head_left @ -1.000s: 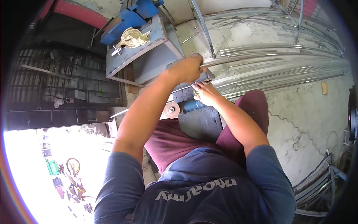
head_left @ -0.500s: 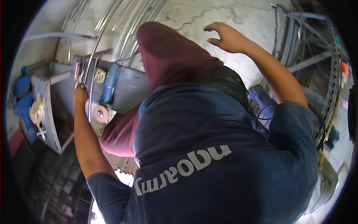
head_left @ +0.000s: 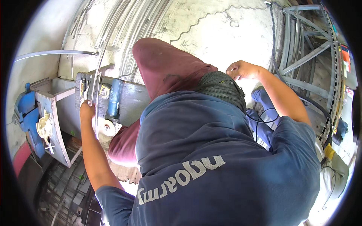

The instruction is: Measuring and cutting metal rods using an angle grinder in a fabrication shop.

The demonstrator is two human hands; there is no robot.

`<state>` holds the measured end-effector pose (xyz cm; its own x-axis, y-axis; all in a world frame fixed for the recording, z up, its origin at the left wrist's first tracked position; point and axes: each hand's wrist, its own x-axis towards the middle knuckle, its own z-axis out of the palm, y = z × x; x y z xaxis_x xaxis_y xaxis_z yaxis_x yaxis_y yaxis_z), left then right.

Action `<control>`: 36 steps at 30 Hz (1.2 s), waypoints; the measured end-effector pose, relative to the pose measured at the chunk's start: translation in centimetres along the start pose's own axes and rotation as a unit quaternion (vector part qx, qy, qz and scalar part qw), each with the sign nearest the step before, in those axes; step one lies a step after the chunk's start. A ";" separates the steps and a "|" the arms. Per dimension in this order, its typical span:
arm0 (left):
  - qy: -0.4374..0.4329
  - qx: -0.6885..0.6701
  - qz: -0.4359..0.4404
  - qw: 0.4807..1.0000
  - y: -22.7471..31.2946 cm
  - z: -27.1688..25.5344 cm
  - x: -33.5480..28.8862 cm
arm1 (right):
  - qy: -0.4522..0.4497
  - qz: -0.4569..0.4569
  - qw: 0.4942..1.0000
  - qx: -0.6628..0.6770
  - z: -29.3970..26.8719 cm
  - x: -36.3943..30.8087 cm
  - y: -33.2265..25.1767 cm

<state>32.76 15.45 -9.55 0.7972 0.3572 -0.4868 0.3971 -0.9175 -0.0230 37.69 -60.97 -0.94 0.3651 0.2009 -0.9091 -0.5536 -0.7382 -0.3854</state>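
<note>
My left hand (head_left: pixel 87 110) is closed at the near end of a silver metal hand tool (head_left: pixel 86 90), whose exact kind I cannot make out. The tool lies on the grey bench beside a long thin metal bar (head_left: pixel 97 86). Right of the bar are a yellow tape measure (head_left: pixel 105 90) and a blue angle grinder (head_left: pixel 115 98) with a pale round disc (head_left: pixel 108 128). My right hand (head_left: pixel 243 70) hangs above the pale floor beside my waist, its fingers curled together. Whether anything small is between them is hidden.
A blue bench vise (head_left: pixel 28 113) stands at the left of the metal bench (head_left: pixel 132 96). Long metal lengths (head_left: pixel 130 30) lie on the floor ahead, with a wavy cable (head_left: pixel 196 23) beyond. A welded metal frame (head_left: pixel 307 58) stands at right, near a person's blue trouser leg (head_left: pixel 264 100).
My right hand has drawn back toward my waist, and its spread fingers have curled together. My left hand stays at the metal tool. The view has shifted slightly and brightened.
</note>
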 end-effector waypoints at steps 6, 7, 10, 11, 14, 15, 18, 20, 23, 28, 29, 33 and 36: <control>0.055 0.026 0.040 0.997 2.6 -3.1 -4.7 | -0.191 -0.020 0.964 0.184 -0.3 -0.4 -2.2; 0.067 0.028 0.038 0.997 3.0 -3.5 -5.6 | -0.171 -0.054 0.965 0.190 0.0 -0.4 -2.0; 0.084 0.020 0.055 0.995 4.5 -4.9 -8.3 | -0.164 -0.045 0.966 0.196 0.1 0.2 -1.9; 0.089 0.022 0.065 0.994 5.2 -5.4 -9.1 | -0.184 -0.075 0.957 0.211 0.0 0.2 -1.7; 0.100 0.015 0.087 0.991 7.9 -6.8 -11.1 | -0.180 -0.107 0.961 0.181 -0.1 0.8 -1.5; 0.106 0.016 0.097 0.989 9.0 -7.3 -11.8 | -0.173 -0.113 0.964 0.166 -0.2 0.8 -1.4; 0.144 0.030 0.176 0.973 13.6 -9.3 -13.3 | -0.167 -0.124 0.964 0.166 -0.4 0.7 -0.9; 0.175 0.007 0.244 0.954 17.8 -10.7 -14.8 | -0.165 -0.128 0.963 0.170 -0.3 0.5 -0.6; 0.144 -0.113 0.409 0.894 25.8 -12.1 -17.8 | -0.124 -0.089 0.974 0.165 -0.1 -0.5 -0.7; 0.000 -0.196 0.607 0.770 39.2 -12.7 -23.2 | 0.131 -0.185 0.965 -0.129 0.9 -6.6 -1.3; 0.001 -0.200 0.617 0.761 41.4 -12.3 -24.0 | 0.074 -0.175 0.978 -0.085 0.4 -8.5 -1.3; -0.052 -0.179 0.646 0.740 45.3 -10.7 -26.1 | 0.108 -0.265 0.933 -0.217 2.6 -13.3 -0.5; -0.068 -0.128 0.690 0.709 45.0 -9.9 -26.5 | 0.175 -0.242 0.905 -0.303 5.0 -13.5 0.9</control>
<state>34.04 -33.51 10.99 0.4615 -0.8867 0.0287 -0.6354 -0.3077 0.7082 28.50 -61.10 10.22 0.7278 0.4572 -0.5112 0.2076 -0.8573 -0.4711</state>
